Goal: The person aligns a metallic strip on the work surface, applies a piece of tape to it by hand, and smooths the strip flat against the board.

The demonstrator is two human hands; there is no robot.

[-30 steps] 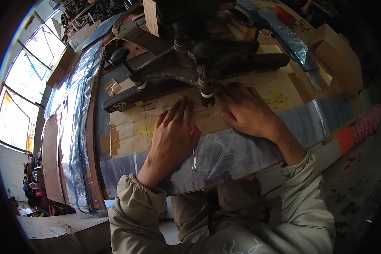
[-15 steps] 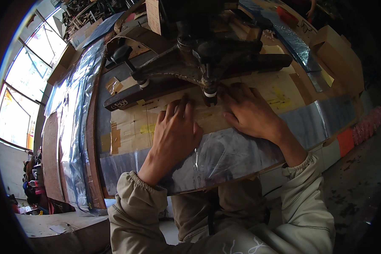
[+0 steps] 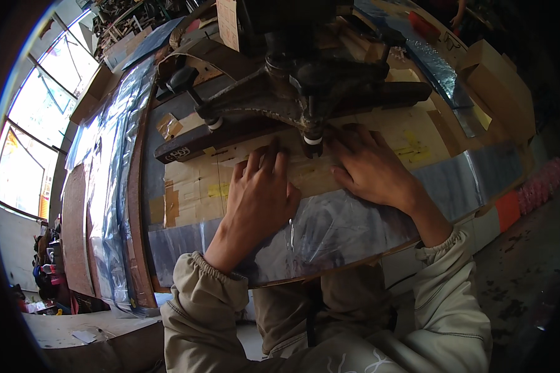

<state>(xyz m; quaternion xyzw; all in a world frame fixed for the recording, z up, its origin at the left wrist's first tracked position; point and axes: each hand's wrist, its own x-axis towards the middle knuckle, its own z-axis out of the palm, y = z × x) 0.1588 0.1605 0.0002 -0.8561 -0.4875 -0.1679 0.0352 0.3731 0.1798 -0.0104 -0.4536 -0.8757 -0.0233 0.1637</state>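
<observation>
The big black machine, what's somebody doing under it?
Two bare hands are on a pale board under the dark machine. The left hand and the right hand lie palm down, neither visibly gripping anything. The machine's white-ringed foot points down between them. A long dark bar sits beyond the fingers, and a shiny grey strip runs along the near edge.

the frame [image 3: 242, 94] is rough metal; the bar [image 3: 196, 144], in shadow, could be metal or wood. the board [image 3: 196, 172] is matt, the strip [image 3: 333, 227] glossy plastic, the sheeting [image 3: 109, 193] crinkled film, the box [image 3: 498, 81] cardboard, the sleeve [image 3: 205, 304] matt cloth.
</observation>
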